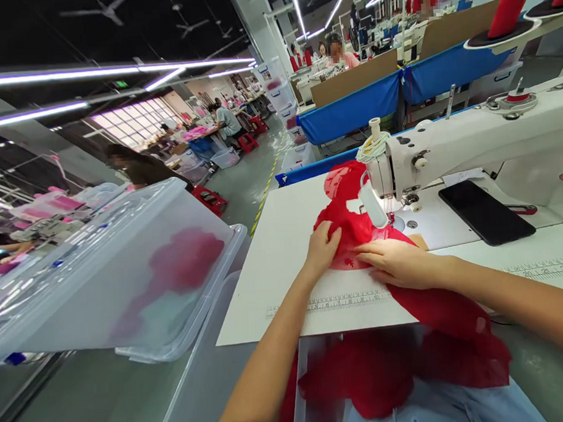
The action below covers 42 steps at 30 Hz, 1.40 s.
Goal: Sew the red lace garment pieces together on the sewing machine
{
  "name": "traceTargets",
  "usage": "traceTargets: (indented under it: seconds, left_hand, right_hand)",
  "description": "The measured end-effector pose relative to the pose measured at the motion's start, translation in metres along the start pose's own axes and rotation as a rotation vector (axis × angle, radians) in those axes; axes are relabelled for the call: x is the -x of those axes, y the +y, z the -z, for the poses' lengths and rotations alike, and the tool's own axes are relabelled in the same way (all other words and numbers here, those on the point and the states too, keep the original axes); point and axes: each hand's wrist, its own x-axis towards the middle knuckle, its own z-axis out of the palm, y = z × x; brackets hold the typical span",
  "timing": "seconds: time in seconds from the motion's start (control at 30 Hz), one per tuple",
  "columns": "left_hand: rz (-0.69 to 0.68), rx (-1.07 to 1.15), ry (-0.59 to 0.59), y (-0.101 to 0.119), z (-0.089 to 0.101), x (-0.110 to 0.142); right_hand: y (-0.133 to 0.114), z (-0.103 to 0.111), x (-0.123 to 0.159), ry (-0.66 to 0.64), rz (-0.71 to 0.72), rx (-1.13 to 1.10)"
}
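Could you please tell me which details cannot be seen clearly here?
Head view:
- Red fabric under the right hand: covered by it.
- Table ruler: partly behind the left forearm.
- Sewing machine: cut off by right edge.
- Plastic box contents: blurred by cloudy wall.

And here's the print: a ruler scale runs along the front edge of the white tabletop, single digits climbing to a clear 10! Over on the right, the second stretch picks up in the twenties, a 20 showing, though the later figures look too soft to call. That green sign up high? Unreadable.
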Motion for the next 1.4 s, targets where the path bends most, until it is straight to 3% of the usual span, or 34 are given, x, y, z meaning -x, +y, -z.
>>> traceTargets:
  seconds: [0.1,0.23,0.33,0.57,0.63,0.8,0.87,1.03,1.4]
  left_hand:
    - [0.007,0.292,0.02,0.004,-0.005,0.003]
    - [0.178,0.922,0.026,0.001,-0.015,0.011]
    - [0.263,1.114,0.052,0.0,-0.018,0.015]
    - [0.278,1.047,-0.052,0.0,-0.015,0.02]
    - [0.238,0.957,-0.11,0.001,-0.017,0.023]
    - [0.153,0.793,-0.308,0.004,-0.024,0.031]
    - [0.13,0.733,-0.367,0.006,-0.027,0.031]
    - [0.079,0.662,-0.443,0.006,-0.033,0.03]
    - [0.057,0.721,-0.282,0.001,-0.032,0.028]
  right_hand:
    - [-0.007,-0.015,-0.001,0.0,-0.023,-0.014]
    - [-0.006,-0.021,0.006,0.033,-0.086,-0.058]
    - [-0.004,-0.019,0.006,0.008,-0.084,-0.061]
    - [-0.009,-0.017,0.003,0.012,-0.118,-0.128]
    - [-0.009,-0.015,0.002,0.086,-0.244,-0.286]
    - [-0.002,-0.007,-0.001,0.366,-0.75,-0.683]
    - [0.004,-0.007,-0.002,0.402,-0.844,-0.746]
    - [0.009,-0.01,-0.003,0.37,-0.809,-0.817]
    - [0.006,-0.004,-0.005,0.459,-0.88,-0.854]
